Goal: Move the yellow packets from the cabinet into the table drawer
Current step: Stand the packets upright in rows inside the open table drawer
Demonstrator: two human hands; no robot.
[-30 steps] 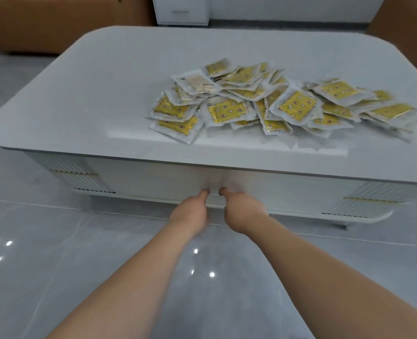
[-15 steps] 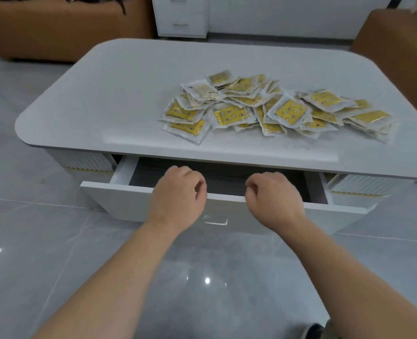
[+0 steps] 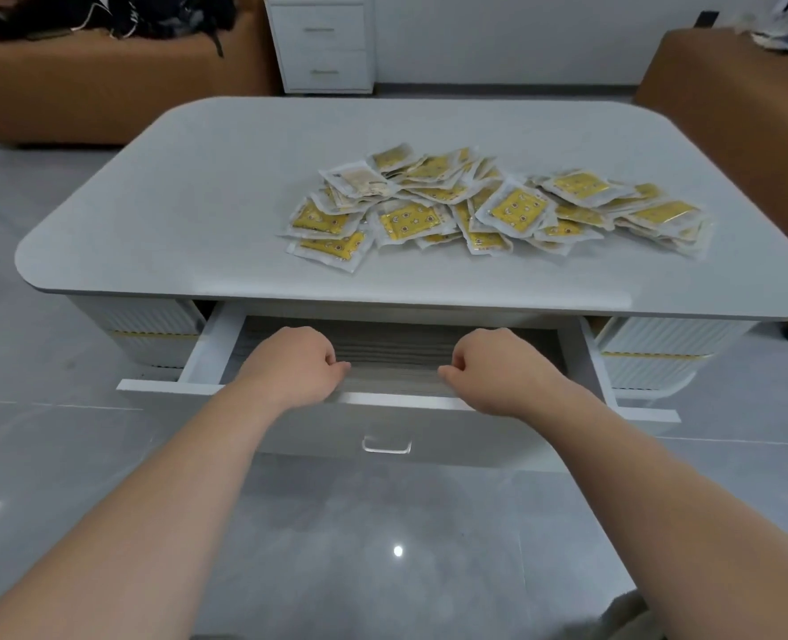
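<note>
both hands curled into loose fists, nothing visible inside either one. left hand (image 3: 297, 367) and right hand (image 3: 498, 369) sit side by side but apart, over the front rim of the table drawer (image 3: 396, 400), and whether they touch that rim i cannot tell. the drawer stands open, its grey wood-grain floor showing, small metal handle (image 3: 386, 444) on the front panel below. yellow packets (image 3: 498, 210) lie in a loose overlapping heap on the white tabletop (image 3: 198, 200), right of centre. beyond the table, a white two-drawer cabinet (image 3: 320, 43) beside a brown sofa (image 3: 82, 85).
</note>
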